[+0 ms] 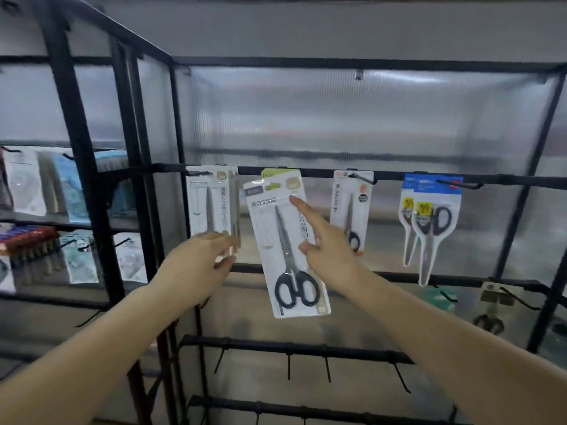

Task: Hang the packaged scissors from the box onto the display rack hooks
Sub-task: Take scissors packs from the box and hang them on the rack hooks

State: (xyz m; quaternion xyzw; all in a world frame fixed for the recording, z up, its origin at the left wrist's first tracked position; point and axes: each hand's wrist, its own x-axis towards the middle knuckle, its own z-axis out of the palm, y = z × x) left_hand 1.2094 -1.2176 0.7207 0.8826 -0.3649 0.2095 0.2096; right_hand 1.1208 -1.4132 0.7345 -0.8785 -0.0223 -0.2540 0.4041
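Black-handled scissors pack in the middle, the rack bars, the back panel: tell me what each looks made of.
Black-handled scissors pack: seemingly white printed card under a clear plastic blister, which glints; grey blades look like metal, handles like matte black plastic.
Rack bars: probably metal with a matte black coating, thin and straight.
Back panel: translucent ribbed plastic, likely corrugated sheet, with light diffusing through.

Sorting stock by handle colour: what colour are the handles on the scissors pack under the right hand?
Black handles, clearest in the head view.
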